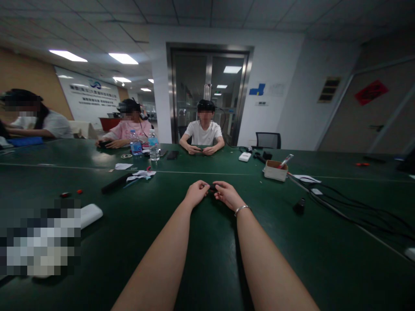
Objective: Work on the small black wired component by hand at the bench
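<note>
Both my arms reach forward over the dark green table [214, 259]. Between my fingertips is a small, dark, elongated object [212, 187], too small to name. My left hand [196, 193] pinches its left end with thumb and fingers. The right end is held by my right hand [228, 195], whose lower fingers curl beneath; a silver bracelet [242, 209] circles that wrist. Much of the object is covered by my fingers.
A box [275, 170] with items, black cables [353, 203] and a black clip-like piece [299, 206] lie rightward. Leftward are paper scraps [141, 174], a black bar [114, 184] and water bottles [154, 146]. A person in white [205, 132] sits opposite; others sit left.
</note>
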Demonstrator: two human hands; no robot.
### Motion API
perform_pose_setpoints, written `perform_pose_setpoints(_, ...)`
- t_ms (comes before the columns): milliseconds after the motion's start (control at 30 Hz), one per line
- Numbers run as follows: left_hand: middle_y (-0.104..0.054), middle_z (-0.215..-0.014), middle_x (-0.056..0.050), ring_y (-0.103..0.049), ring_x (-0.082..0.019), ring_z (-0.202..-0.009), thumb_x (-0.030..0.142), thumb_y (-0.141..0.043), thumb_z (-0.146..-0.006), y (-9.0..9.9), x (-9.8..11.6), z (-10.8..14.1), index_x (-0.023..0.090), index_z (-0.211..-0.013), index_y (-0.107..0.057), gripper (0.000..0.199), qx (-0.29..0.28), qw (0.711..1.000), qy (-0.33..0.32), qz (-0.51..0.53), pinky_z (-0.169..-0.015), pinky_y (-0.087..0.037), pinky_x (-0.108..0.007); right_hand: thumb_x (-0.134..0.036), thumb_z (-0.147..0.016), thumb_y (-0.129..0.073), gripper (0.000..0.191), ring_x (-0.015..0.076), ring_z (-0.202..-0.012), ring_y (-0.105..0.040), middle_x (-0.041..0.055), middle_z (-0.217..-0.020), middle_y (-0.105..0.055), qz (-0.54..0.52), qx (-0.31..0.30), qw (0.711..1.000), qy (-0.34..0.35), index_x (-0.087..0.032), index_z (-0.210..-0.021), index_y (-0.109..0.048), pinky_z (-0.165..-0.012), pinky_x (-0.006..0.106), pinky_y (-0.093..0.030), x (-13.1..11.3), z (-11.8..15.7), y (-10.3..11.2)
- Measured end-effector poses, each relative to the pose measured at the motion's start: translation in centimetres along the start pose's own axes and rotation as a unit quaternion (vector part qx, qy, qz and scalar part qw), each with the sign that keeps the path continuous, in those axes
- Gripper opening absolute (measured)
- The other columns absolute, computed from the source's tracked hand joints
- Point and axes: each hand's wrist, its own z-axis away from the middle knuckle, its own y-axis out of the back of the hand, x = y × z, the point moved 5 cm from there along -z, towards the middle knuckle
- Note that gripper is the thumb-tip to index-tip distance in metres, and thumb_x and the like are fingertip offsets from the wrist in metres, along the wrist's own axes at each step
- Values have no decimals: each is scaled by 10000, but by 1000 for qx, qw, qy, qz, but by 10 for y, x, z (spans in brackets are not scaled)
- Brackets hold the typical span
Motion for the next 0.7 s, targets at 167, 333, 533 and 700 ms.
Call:
perform_pose_setpoints(167, -628, -687, -22, -580, -116, -582, 385, -557, -805, -1, -1, -1, 160, -915, -617, 257, -9, 1000, 5, 0, -543, -432, -228, -108, -828, -588, 154, 60, -467, -565, 22, -698, -625, 0, 0, 1000, 1, -137, -979, -592, -450, 167, -494, -1, 1, 0)
perform_pose_setpoints(333, -626, -665, -11, -571, -110, -567, 382, -558, -806, -3, -3, -3, 164, -885, -612, 238, -4, 1000, 7, -4, -550, -432, -228, -83, -835, -561, 143, 63, -457, -567, 18, -697, -616, 0, 7, 1000, -4, -132, -967, -584, -437, 168, -486, -1, 0, -1)
perform_pose_setpoints(533, -624, -649, -13, -561, -119, -554, 433, -528, -810, -3, -5, -4, 169, -836, -610, 278, -5, 1000, 9, -17, -541, -420, -239, -63, -853, -519, 151, 60, -455, -564, 13, -693, -609, 7, 5, 1000, -6, -138, -968, -581, -443, 167, -489, -2, 1, -1)
perform_pose_setpoints(700, -611, -626, -7, -549, -117, -546, 475, -510, -804, -2, -3, -2, 170, -793, -603, 319, -8, 1000, 11, -24, -535, -403, -232, -58, -844, -527, 152, 56, -462, -562, 12, -711, -605, 8, 4, 1000, 0, -141, -956, -587, -445, 165, -487, -2, 2, -1)
